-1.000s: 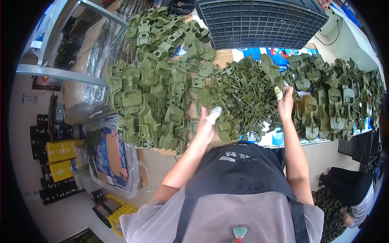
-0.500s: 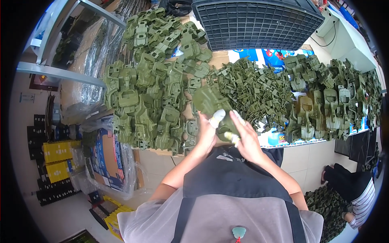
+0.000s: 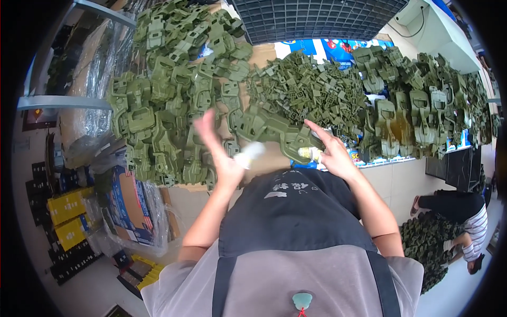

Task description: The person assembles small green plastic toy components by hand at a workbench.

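Note:
A large olive-green moulded plastic part (image 3: 285, 136) lies across the front middle of the table, its near end by my right hand (image 3: 337, 154). That hand grips the end between a thumb wrapped in white-and-yellow tape and the fingers on its far side. To the left, my left hand (image 3: 226, 161) is off the part, fingers stretched out and white-wrapped thumb apart; it is slightly blurred and holds nothing. Just beyond the part sits a heap of small green plastic pieces (image 3: 311, 87). Beside my left hand are stacked larger green parts (image 3: 158, 116).
A black plastic crate (image 3: 317, 21) stands at the back. More large green parts (image 3: 417, 111) are lined up at the right. Plastic-wrapped cardboard (image 3: 95, 79) and a metal frame (image 3: 63, 103) stand left. Another person (image 3: 465, 222) bends over a floor pile of green parts (image 3: 428, 243) at lower right.
Both hands were close together at the green part. My left hand has come away to the left and spread, while my right hand keeps the part. The whole view has shifted somewhat.

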Action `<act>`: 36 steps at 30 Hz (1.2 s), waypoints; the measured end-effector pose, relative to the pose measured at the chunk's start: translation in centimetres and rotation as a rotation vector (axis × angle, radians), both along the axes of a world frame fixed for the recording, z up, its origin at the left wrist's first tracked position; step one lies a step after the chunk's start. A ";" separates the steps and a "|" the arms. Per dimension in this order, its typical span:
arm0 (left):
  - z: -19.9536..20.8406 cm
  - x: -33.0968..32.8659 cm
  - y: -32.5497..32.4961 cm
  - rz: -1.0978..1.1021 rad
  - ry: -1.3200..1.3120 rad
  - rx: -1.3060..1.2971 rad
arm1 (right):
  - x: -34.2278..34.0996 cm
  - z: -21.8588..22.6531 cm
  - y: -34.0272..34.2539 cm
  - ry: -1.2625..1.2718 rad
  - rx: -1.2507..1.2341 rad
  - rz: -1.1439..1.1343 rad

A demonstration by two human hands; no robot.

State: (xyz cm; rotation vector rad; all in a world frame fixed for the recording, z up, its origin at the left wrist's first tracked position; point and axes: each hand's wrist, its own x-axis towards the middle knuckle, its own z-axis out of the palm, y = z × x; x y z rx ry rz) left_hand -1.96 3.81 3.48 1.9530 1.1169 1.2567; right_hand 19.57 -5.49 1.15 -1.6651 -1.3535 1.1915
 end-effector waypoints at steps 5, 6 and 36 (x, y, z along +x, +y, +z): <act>1.0 2.5 -0.5 -0.941 0.800 -0.136 | 0.2 2.2 -1.7 -0.167 -0.004 0.313; 0.6 2.6 -0.4 -1.046 0.736 -0.310 | 0.4 2.1 -2.1 -0.170 -0.022 0.349; -1.9 -2.2 -2.8 -0.654 0.175 -0.851 | 1.7 2.4 -3.0 -0.175 0.093 0.164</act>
